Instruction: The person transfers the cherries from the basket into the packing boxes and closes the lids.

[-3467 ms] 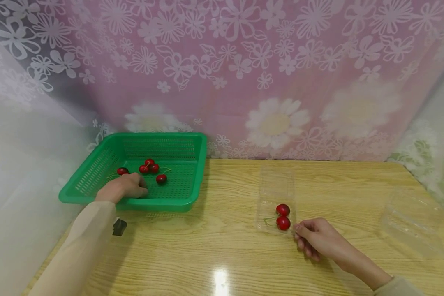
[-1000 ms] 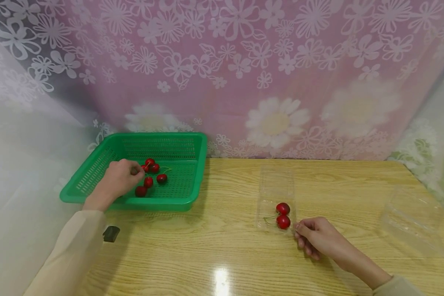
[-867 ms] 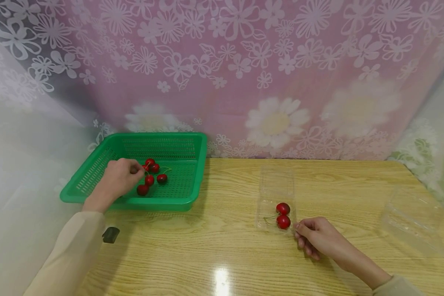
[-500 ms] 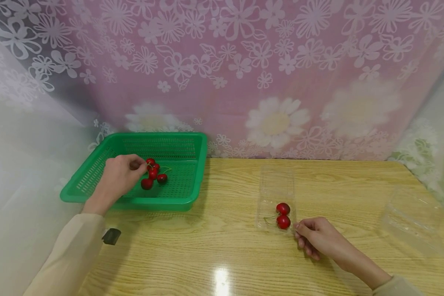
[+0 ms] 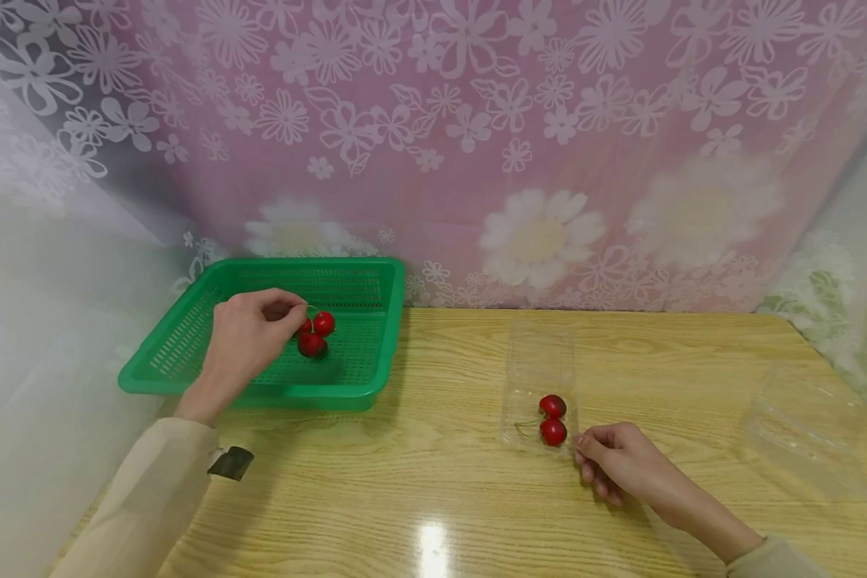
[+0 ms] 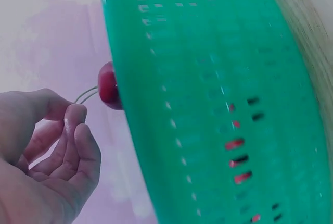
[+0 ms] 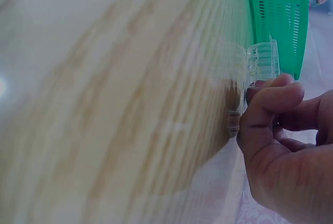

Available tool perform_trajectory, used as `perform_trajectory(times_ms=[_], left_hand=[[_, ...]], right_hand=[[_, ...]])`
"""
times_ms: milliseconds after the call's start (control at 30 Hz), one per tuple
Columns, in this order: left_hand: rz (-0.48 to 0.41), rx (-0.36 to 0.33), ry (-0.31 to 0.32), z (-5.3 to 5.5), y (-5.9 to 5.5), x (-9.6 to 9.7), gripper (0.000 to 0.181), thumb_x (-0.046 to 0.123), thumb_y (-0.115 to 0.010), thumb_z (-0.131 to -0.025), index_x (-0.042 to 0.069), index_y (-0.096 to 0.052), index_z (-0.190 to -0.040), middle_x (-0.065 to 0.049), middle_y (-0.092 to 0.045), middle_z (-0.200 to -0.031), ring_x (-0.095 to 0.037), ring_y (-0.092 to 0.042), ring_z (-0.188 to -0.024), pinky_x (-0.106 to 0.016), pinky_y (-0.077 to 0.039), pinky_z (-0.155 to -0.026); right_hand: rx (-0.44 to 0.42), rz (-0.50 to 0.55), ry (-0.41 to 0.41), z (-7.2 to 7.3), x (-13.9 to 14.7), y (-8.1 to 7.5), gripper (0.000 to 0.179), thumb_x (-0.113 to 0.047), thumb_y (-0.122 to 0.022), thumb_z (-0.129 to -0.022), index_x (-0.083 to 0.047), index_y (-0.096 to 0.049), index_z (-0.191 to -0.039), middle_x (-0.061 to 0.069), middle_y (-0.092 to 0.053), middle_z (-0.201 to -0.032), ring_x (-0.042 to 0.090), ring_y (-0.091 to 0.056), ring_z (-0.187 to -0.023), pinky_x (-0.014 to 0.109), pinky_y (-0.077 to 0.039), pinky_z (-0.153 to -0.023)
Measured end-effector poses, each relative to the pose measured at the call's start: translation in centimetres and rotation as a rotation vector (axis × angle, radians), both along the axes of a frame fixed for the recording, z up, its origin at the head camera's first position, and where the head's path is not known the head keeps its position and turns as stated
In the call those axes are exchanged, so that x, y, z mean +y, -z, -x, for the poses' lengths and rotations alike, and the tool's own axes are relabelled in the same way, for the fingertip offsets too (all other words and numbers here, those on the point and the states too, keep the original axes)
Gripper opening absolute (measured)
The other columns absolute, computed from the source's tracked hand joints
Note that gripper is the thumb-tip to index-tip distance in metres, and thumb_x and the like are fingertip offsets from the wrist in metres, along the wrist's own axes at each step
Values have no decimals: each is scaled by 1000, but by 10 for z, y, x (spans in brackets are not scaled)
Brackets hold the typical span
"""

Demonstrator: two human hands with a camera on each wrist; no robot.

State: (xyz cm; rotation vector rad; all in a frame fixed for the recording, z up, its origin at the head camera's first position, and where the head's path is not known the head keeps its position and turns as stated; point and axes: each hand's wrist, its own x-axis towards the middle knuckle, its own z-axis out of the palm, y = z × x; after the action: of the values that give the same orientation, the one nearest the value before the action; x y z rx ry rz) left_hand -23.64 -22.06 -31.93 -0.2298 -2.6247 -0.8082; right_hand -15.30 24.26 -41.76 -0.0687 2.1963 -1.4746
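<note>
Left hand (image 5: pixel 249 333): pinches stems (image 6: pixel 86 91), cherries (image 5: pixel 312 346) hanging over basket (image 5: pixel 318 392)
Right hand (image 5: pixel 624 466): pinches box (image 5: pixel 538 373) near one corner
Box: clear, two cherries (image 5: pixel 552 432) lying inside

over the green basket (image 5: pixel 332 393), the left hand (image 5: pixel 249 337) pinches thin stems (image 5: pixel 314 307) with red cherries (image 5: pixel 312 346) hanging from them. right of the basket, a clear open box (image 5: pixel 520 409) holds two more cherries (image 5: pixel 552 433), and the right hand (image 5: pixel 628 470) grips its edge farthest from the basket. another clear box (image 5: pixel 802 437) sits well right of the basket.
</note>
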Motion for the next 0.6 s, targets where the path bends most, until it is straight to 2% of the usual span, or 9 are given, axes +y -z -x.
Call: perform_trajectory(times_ms=[167,400,600], left_hand=[[-68,2,6,-5,-5,11,20,25,-62,-99,16,-80,-103,-4,-79,-92,-19,-71,-81,-33,-51,-73],[-105,32,35,-10,-9,24,19,25,-65,-99,14,-80,-103,-5,-80,-92,-18,-72,-80,-33,-52,-73],[-173,-9,48,-16,-10,34,16,25,-67,-98,17,-80,-101,-2,-80,-92,-12,-71,-81,-30,-53,-70]], right_hand=[[0,-2,4,0,0,0,35,-25,-46,-110,1,-60,-92,3,-61,-74,8,-50,-53,24,-47,-47],[-1,1,8,0,-1,0,35,-25,-46,-110,1,-60,-92,3,-61,-74,8,-50,-53,24,-47,-47],[-5,-4,12,-1,-1,-1,34,-24,-46,-110,1,-60,-92,3,-61,-74,8,-50,-53,24,-47,-47]])
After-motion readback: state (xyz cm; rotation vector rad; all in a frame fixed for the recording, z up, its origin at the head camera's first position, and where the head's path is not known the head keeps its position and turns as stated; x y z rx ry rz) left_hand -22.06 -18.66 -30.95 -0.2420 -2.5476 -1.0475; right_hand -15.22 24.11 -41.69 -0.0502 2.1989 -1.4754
